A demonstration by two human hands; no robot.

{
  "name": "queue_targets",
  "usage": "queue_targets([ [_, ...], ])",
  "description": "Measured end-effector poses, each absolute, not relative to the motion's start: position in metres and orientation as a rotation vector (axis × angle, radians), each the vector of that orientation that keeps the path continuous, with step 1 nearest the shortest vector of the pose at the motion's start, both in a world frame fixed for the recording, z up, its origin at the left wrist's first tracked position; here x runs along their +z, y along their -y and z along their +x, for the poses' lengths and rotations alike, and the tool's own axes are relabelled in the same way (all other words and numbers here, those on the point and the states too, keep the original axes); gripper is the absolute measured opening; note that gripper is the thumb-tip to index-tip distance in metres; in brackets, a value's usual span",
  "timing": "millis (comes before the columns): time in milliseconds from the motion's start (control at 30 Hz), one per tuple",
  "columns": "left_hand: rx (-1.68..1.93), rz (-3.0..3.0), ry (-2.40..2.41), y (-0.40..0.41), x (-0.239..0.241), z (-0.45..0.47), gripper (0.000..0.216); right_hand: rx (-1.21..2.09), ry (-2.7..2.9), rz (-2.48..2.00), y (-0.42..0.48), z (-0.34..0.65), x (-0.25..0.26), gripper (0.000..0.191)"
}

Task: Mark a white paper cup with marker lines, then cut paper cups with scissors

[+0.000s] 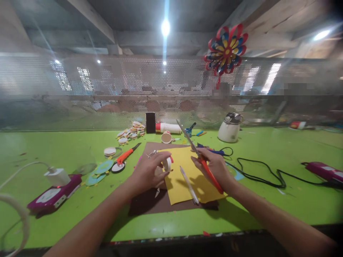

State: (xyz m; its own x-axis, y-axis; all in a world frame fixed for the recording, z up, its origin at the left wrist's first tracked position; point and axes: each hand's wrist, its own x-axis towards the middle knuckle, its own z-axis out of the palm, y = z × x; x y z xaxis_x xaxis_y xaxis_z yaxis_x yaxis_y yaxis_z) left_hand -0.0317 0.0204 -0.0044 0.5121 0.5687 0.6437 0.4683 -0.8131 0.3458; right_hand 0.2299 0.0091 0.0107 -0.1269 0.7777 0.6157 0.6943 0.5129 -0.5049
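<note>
My left hand (147,170) is closed, with thumb and fingers pinching a small white-and-red paper cup piece (167,164). In my right hand (215,166) is a pair of scissors (208,174) with orange-red handles. Their long metal blades point up and away, apart from the cup piece. Beneath both hands lies a yellow sheet (177,191) on a dark brown board (144,207). A white pen (189,185) rests on the yellow sheet, between the hands.
An orange utility knife (125,155) and light-blue paper discs (103,167) lie left. Power strips (57,194) and a black cord (257,181) flank the work. Paper cups (167,128), a phone (150,123), a white jug (229,128) and a perforated screen (107,107) stand behind.
</note>
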Motion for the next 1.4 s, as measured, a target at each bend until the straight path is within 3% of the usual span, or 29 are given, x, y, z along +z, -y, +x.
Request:
queue_targets([
  [267, 1.210, 2.067, -0.781, -0.010, 0.002, -0.024, 0.054, 0.417, 1.955, -1.159, -0.016, 0.215, 0.035, 0.029],
  [400, 1.303, 2.189, -0.747, 0.000, 0.005, -0.021, 0.053, 0.657, 2.027, -1.037, -0.006, 0.206, 0.051, 0.035],
  [567, 1.482, 2.421, -0.572, 0.009, 0.009, -0.012, 0.061, 0.904, 2.043, -0.721, 0.012, 0.200, 0.063, 0.025],
  [867, 1.474, 2.331, -0.547, 0.014, 0.017, -0.006, 0.066, 0.769, 1.844, -0.961, 0.025, 0.200, 0.066, 0.030],
  [1133, 1.291, 1.996, -0.554, 0.006, 0.028, -0.003, 0.072, 0.582, 1.789, -0.885, 0.010, 0.201, 0.053, 0.045],
  [1267, 1.056, 1.434, -0.443, -0.007, 0.038, 0.001, 0.042, 0.273, 1.834, -0.843, 0.000, 0.203, 0.049, 0.053],
  [1400, 0.907, 1.230, -0.422, -0.012, 0.038, 0.005, 0.040, -0.006, 1.984, -0.805, -0.002, 0.204, 0.050, 0.068],
])
